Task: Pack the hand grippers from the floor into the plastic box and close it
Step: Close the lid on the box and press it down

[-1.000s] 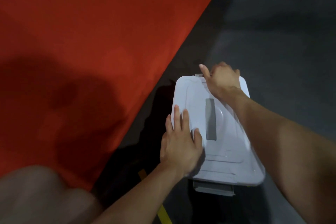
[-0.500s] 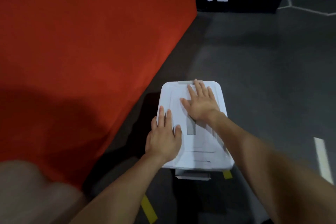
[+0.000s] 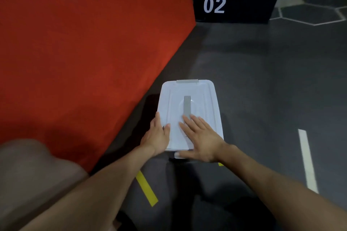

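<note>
Both hands lie flat and spread on the lid (image 3: 202, 95), holding nothing between the fingers. Left hand (image 3: 156, 138) rests at the lid's near left corner, fingers straight and close together along the left edge, thumb lying on the top. Right hand (image 3: 201, 140) lies palm down over the near middle of the lid, fingers fanned and pointing away, their tips reaching the near end of the grey handle (image 3: 187, 106); its thumb stretches left along the near edge, above the near latch (image 3: 177, 155), of which only a small pale piece shows.

Farthest left, a blurred knee (image 3: 32, 170) fills the lower corner. Beside it the red mat (image 3: 84, 43) covers the left half of the view, its edge running diagonally down toward the forearms. A yellow tape strip (image 3: 146, 190) lies on the floor (image 3: 262, 80) under the left forearm. The box (image 3: 216, 122) stands on the dark floor just right of the mat's edge, lid on, so its contents cannot be seen. A grey latch (image 3: 187, 81) sits flat at the far edge. Beyond, a black crate (image 3: 244, 3) marked "02" stands against the mat's far corner. To the right, a white line (image 3: 307, 159) is painted on the floor, and hexagon outlines (image 3: 309, 14) mark the far right.
</note>
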